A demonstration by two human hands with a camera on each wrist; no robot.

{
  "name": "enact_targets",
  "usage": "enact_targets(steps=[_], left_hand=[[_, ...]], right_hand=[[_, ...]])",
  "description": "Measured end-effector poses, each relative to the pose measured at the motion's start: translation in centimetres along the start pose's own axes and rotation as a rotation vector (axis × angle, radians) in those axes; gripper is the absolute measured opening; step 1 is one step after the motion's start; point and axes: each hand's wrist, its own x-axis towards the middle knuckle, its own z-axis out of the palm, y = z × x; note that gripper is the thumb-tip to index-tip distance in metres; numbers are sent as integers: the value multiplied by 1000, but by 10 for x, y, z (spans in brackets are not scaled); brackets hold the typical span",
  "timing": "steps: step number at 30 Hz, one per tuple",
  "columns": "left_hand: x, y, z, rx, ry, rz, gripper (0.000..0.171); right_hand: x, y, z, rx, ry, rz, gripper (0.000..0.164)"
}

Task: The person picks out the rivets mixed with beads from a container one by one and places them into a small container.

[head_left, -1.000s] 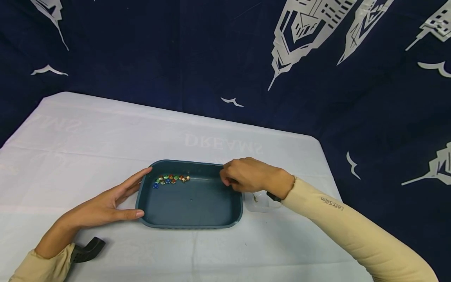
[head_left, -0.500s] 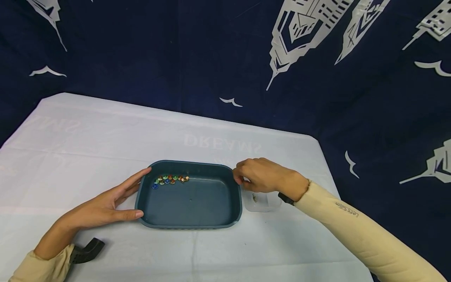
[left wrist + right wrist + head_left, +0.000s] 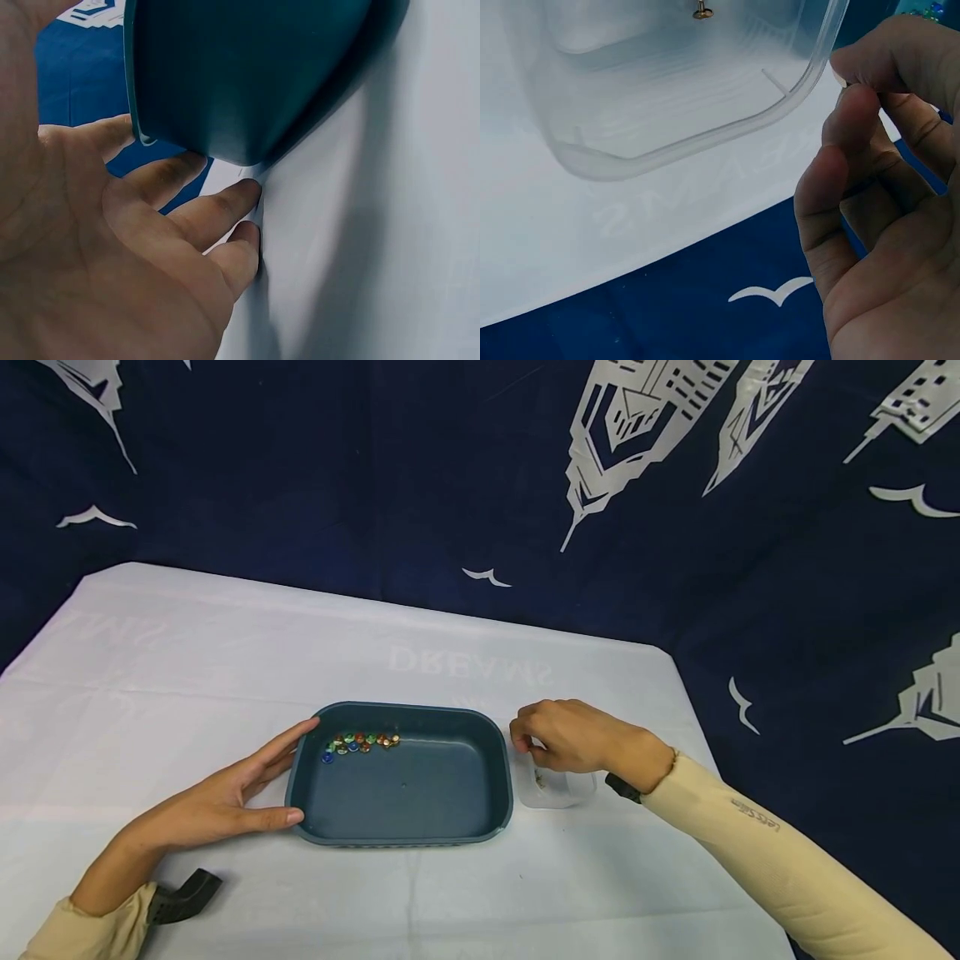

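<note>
Transfer looks unfinished — coloured pieces (image 3: 365,747) in tray (image 3: 420,802), brassy piece (image 3: 702,13) in clear box (image 3: 705,140); left hand (image 3: 225,802) unclenched against tray, right hand (image 3: 573,734) apparently pinching a small pale piece (image 3: 841,79).

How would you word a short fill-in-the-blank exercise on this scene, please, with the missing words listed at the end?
1. The hand spread against the side of the tray is the person's ____ one.
2. Of the tray and the clear box, the cluster of colourful pieces lies in the ____.
3. In the right wrist view, the clear box shows exactly ____ small metallic piece.
4. The cloth beneath the tray is ____ in colour.

Missing words: left; tray; one; white.
</note>
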Motion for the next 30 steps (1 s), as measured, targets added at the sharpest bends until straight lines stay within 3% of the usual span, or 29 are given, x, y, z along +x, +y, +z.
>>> enact_targets(steps=[30], left_hand=[[2, 0, 0, -5, -25, 5, 95]], right_hand=[[-32, 15, 14, 25, 69, 107, 26]])
